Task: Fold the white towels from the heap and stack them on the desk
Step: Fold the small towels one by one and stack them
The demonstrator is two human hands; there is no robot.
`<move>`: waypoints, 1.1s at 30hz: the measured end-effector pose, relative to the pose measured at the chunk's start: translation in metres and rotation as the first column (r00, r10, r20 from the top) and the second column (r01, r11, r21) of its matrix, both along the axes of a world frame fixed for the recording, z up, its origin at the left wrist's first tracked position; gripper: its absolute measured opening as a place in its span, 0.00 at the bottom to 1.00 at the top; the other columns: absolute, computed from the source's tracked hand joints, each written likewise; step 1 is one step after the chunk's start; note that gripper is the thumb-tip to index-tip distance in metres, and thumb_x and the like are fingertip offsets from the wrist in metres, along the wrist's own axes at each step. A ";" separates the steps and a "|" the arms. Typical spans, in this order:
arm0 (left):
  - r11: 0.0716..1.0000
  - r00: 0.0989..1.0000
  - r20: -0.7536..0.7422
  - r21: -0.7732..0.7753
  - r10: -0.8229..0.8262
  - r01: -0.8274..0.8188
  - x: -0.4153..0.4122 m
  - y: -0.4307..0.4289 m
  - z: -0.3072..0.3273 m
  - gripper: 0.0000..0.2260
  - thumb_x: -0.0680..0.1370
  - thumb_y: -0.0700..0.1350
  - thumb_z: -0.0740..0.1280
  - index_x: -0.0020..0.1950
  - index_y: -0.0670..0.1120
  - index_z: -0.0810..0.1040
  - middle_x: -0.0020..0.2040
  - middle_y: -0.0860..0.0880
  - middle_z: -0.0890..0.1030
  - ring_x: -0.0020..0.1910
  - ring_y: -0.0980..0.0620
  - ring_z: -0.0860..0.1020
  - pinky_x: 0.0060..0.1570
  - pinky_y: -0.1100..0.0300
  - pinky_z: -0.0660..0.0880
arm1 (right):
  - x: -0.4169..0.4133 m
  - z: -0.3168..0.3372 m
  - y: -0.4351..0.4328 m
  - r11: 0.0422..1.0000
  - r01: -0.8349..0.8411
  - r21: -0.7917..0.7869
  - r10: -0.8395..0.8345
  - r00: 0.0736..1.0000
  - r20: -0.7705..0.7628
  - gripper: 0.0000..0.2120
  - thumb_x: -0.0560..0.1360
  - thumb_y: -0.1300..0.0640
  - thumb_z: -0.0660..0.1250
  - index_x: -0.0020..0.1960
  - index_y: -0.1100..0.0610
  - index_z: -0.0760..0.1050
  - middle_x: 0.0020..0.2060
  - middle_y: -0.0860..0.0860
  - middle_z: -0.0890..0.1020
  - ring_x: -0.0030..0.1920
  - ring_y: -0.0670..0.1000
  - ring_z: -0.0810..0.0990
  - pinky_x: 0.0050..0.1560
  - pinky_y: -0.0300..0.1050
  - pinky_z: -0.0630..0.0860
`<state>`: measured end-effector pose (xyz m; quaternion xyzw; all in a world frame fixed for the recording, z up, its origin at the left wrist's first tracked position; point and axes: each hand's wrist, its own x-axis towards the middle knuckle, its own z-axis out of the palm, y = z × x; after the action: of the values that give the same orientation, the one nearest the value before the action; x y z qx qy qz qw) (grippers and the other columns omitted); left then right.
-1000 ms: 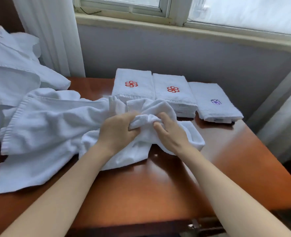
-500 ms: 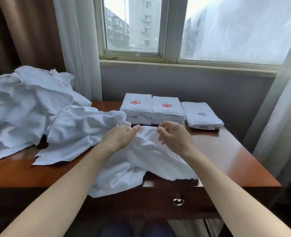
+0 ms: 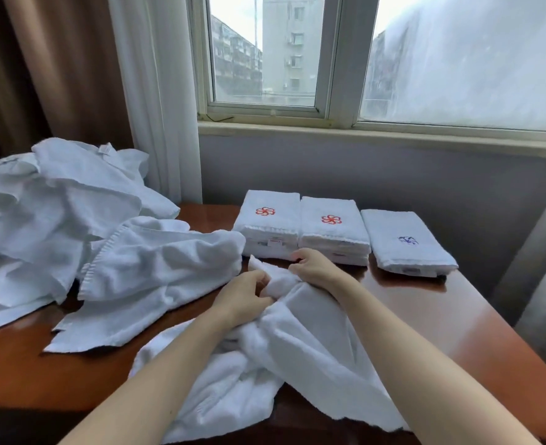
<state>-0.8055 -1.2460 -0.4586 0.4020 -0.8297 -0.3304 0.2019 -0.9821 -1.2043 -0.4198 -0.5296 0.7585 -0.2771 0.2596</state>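
Head view, left hand (image 3: 244,295) and right hand (image 3: 315,268) pinching rumpled terry towel (image 3: 313,345), glossy wooden desk (image 3: 451,319)

At twelve o'clock I see a window (image 3: 265,53) with grey apartment blocks (image 3: 292,43) beyond. A sheer white curtain (image 3: 156,91) hangs at eleven, a brown drape (image 3: 47,69) at ten, and another pale curtain (image 3: 541,252) at three.

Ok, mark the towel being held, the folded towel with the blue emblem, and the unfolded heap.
held towel (image 3: 316,345): head view, the flat stretch between the forearms.
blue-emblem towel (image 3: 403,252): head view, top face just below the emblem.
heap (image 3: 56,200): head view, crumpled middle of the pile.
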 end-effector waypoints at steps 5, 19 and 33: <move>0.991 0.985 -0.127 0.042 -0.120 0.126 -0.014 0.000 0.000 0.07 0.72 0.39 0.68 0.45 0.50 0.77 0.39 0.54 0.82 0.41 0.56 0.80 0.49 0.54 0.77 | -0.014 -0.002 0.000 0.998 -0.026 0.064 0.026 1.000 0.011 0.17 0.72 0.62 0.66 0.60 0.66 0.76 0.56 0.61 0.80 0.57 0.57 0.79 0.58 0.51 0.75; 0.960 0.978 -0.139 -0.209 0.157 -0.184 -0.088 0.011 0.082 0.06 0.78 0.37 0.56 0.47 0.45 0.70 0.45 0.46 0.76 0.46 0.44 0.73 0.45 0.55 0.66 | -0.077 0.049 0.111 0.682 0.458 -0.570 -0.281 0.884 0.375 0.11 0.71 0.63 0.67 0.51 0.54 0.79 0.42 0.44 0.79 0.44 0.47 0.77 0.45 0.43 0.75; 0.650 0.914 -0.306 -0.643 0.268 -0.406 -0.062 0.064 0.132 0.09 0.78 0.44 0.59 0.46 0.43 0.77 0.47 0.43 0.78 0.45 0.38 0.76 0.39 0.54 0.64 | -0.069 0.087 0.175 0.486 0.224 -0.845 -0.647 0.742 -0.176 0.14 0.74 0.65 0.62 0.56 0.56 0.78 0.53 0.54 0.79 0.46 0.56 0.79 0.40 0.44 0.69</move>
<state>-0.8673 -1.1820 -0.3265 0.4117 -0.7800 0.0129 0.4712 -1.0507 -1.0288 -0.3327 -0.4184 0.7099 -0.4964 -0.2730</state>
